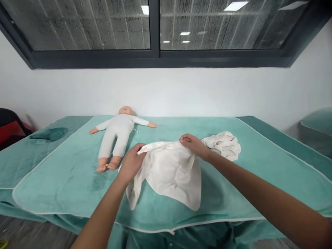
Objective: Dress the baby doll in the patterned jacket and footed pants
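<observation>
A white baby garment hangs between my two hands above the green bed cover. Its upper edge is pinched at the left by my left hand and at the right by my right hand. The cloth droops in folds, with a sleeve-like part dangling on the left; its exact cut I cannot make out. Beyond my left hand a baby doll lies on its back in a white suit, arms spread and feet toward me. Behind my right wrist rests a crumpled white patterned cloth.
The green bed cover with pale piping spreads under everything, its front edge hanging down. A white wall and a dark-framed window stand behind. At the far left is a red and black object; at the right, a green padded shape.
</observation>
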